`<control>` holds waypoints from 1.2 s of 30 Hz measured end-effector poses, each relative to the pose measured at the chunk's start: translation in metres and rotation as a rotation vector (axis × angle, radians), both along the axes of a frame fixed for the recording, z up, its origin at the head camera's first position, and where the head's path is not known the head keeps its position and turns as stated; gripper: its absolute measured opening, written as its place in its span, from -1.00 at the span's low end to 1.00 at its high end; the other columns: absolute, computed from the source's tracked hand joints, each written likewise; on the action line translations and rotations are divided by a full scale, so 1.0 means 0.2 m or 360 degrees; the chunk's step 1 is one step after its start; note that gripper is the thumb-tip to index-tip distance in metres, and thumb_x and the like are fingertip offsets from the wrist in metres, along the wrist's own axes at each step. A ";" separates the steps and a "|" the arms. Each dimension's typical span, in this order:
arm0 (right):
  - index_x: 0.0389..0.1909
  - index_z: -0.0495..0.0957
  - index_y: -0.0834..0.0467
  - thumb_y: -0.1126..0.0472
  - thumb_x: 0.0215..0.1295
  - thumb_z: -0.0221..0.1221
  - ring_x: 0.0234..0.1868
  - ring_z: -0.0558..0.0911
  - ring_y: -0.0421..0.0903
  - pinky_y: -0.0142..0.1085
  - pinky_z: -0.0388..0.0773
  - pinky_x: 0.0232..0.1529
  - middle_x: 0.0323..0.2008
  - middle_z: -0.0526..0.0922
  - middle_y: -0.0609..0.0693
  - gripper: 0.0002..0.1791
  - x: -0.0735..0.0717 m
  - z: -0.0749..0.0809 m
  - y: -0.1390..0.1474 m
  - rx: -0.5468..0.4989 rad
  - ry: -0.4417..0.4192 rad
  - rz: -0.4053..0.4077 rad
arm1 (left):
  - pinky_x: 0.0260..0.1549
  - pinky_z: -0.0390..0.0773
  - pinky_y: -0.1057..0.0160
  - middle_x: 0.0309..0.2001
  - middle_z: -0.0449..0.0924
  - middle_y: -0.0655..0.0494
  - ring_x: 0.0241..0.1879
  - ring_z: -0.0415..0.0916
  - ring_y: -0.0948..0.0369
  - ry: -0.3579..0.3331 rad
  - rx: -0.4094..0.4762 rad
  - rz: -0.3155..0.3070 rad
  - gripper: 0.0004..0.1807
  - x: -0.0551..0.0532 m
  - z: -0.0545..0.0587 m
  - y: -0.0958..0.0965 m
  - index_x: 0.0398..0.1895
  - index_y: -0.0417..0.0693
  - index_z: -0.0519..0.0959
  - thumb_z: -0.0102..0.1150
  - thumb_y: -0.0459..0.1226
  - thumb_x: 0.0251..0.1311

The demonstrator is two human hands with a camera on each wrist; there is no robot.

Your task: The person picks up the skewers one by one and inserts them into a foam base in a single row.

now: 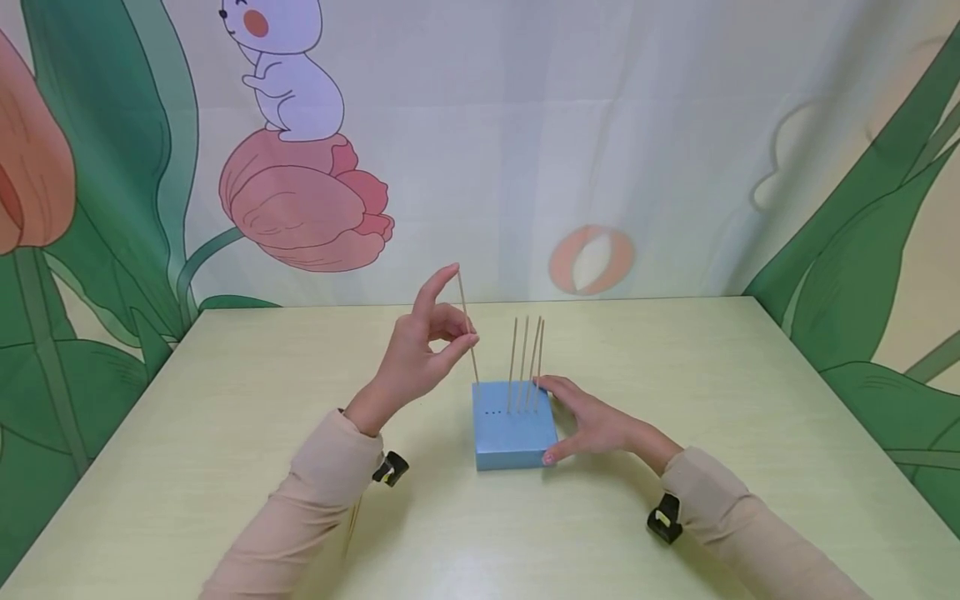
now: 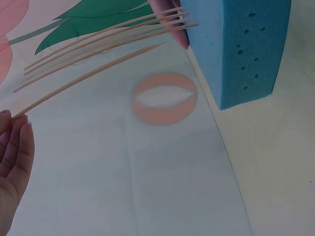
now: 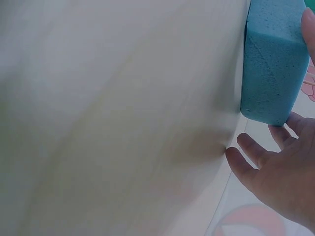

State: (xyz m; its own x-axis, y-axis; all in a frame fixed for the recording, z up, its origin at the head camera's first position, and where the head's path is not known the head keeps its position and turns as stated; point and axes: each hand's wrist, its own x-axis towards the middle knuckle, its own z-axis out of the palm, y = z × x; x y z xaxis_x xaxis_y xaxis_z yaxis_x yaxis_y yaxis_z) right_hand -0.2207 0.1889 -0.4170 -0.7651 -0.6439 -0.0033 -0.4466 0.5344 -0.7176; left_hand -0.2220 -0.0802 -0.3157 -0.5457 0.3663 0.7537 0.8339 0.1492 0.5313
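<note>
My left hand (image 1: 420,342) pinches a thin wooden skewer (image 1: 463,300) between thumb and fingers, with the index fingertip at its upper end. The skewer slants down toward the back left of a blue foam block (image 1: 513,437). In the left wrist view, the pointed tip of that skewer (image 2: 88,76) stands apart from the foam. Several other skewers (image 1: 513,358) stand upright in the block, beside a short row of small dark holes (image 1: 492,412). My right hand (image 1: 596,421) holds the block's right side, thumb at the front corner and fingers at the back.
More skewers (image 1: 352,521) lie on the pale table (image 1: 600,542), partly hidden under the left forearm. A printed curtain (image 1: 465,150) with flowers and an animal hangs behind the table's far edge. Small black devices (image 1: 664,518) are worn at both wrists.
</note>
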 end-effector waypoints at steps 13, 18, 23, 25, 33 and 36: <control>0.37 -0.06 0.21 -0.02 -0.19 0.44 0.32 0.03 0.15 0.12 0.01 0.24 0.33 0.00 0.18 0.16 0.00 -0.01 0.00 -0.0023 0.0001 -0.0002 | -0.39 0.57 0.34 -0.48 0.52 -0.01 -0.48 0.51 0.20 0.0019 -0.0086 -0.0018 -0.16 -0.03 -0.08 0.12 0.29 -0.17 0.02 0.23 -0.58 -0.05; 0.37 -0.06 0.20 -0.03 -0.18 0.43 0.33 0.03 0.14 0.11 -0.01 0.25 0.34 -0.01 0.18 0.16 0.01 -0.02 0.00 -0.0017 -0.0001 0.0000 | -0.39 0.56 0.36 -0.48 0.53 0.00 -0.50 0.51 0.22 0.0053 -0.0138 -0.0006 -0.18 -0.03 -0.10 0.13 0.27 -0.19 0.03 0.23 -0.57 -0.04; 0.37 -0.06 0.20 -0.04 -0.18 0.43 0.33 0.02 0.14 0.10 -0.02 0.25 0.34 -0.01 0.18 0.16 0.01 -0.02 0.00 -0.0005 0.0005 -0.0003 | -0.39 0.56 0.38 -0.49 0.53 0.01 -0.52 0.51 0.24 0.0083 -0.0195 0.0015 -0.18 -0.03 -0.12 0.14 0.27 -0.15 0.02 0.23 -0.56 -0.04; 0.37 -0.06 0.20 -0.04 -0.18 0.43 0.33 0.02 0.14 0.10 -0.02 0.25 0.34 -0.01 0.18 0.16 0.01 -0.01 0.00 -0.0001 0.0008 -0.0004 | -0.39 0.55 0.39 -0.49 0.52 0.02 -0.52 0.52 0.24 0.0083 -0.0213 0.0021 -0.19 -0.03 -0.13 0.15 0.26 -0.14 0.03 0.23 -0.56 -0.04; 0.37 -0.06 0.19 -0.04 -0.17 0.43 0.32 0.05 0.13 0.10 0.02 0.25 0.33 0.01 0.18 0.15 0.00 0.00 0.00 -0.0004 0.0017 0.0006 | -0.42 0.54 0.42 -0.51 0.54 0.04 -0.52 0.53 0.25 0.0036 -0.0244 0.0061 -0.20 -0.03 -0.19 0.16 0.25 -0.15 0.03 0.23 -0.55 -0.03; 0.37 -0.06 0.20 -0.04 -0.16 0.42 0.32 0.04 0.13 0.10 0.02 0.25 0.33 0.00 0.18 0.15 0.00 0.00 0.00 0.0000 0.0018 0.0011 | -0.43 0.55 0.41 -0.51 0.56 0.03 -0.53 0.55 0.23 -0.0003 -0.0227 0.0082 -0.32 -0.03 -0.20 0.16 0.17 -0.22 0.15 0.24 -0.54 -0.03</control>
State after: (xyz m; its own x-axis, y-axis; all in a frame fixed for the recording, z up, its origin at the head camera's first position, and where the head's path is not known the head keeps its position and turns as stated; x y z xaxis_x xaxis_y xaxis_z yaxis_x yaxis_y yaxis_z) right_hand -0.2203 0.1888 -0.4162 -0.7605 -0.6493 0.0056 -0.4585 0.5310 -0.7126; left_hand -0.2272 -0.0477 -0.3557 -0.5679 0.4408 0.6951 0.8223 0.2658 0.5032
